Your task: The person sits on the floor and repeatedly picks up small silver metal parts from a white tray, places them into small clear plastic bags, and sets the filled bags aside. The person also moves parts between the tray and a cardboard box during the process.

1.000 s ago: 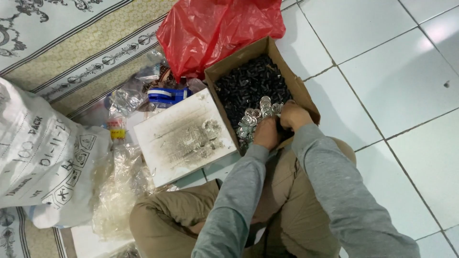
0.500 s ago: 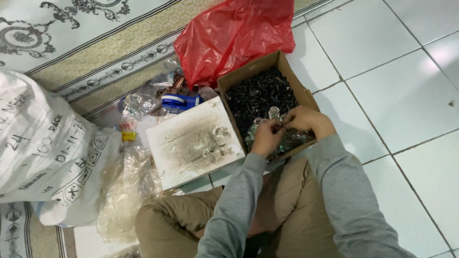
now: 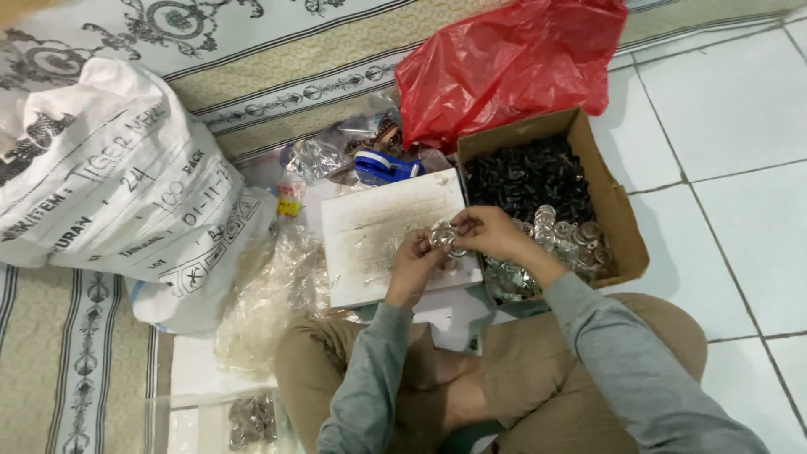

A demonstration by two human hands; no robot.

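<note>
Both hands pinch clear rings (image 3: 443,238) over board (image 3: 395,235): left hand (image 3: 418,256), right hand (image 3: 492,234). Keep grip low, near box (image 3: 626,227).

The floor (image 3: 740,109) was white tile on the right, and a patterned rug (image 3: 277,67) covered it on the left and along the top. On the rug lay a large white sack (image 3: 118,193), with crumpled clear plastic bags (image 3: 269,294) just beside it. A red plastic bag (image 3: 513,59) sat at the rug's edge, touching an open cardboard box (image 3: 618,210) that stood on the tile and held dark pieces and shiny round ones. Left of the box lay a flat white board (image 3: 378,235), with a blue and white tape dispenser (image 3: 382,166) just above it. A clear bag of small parts (image 3: 252,419) lay near the lower edge.
</note>
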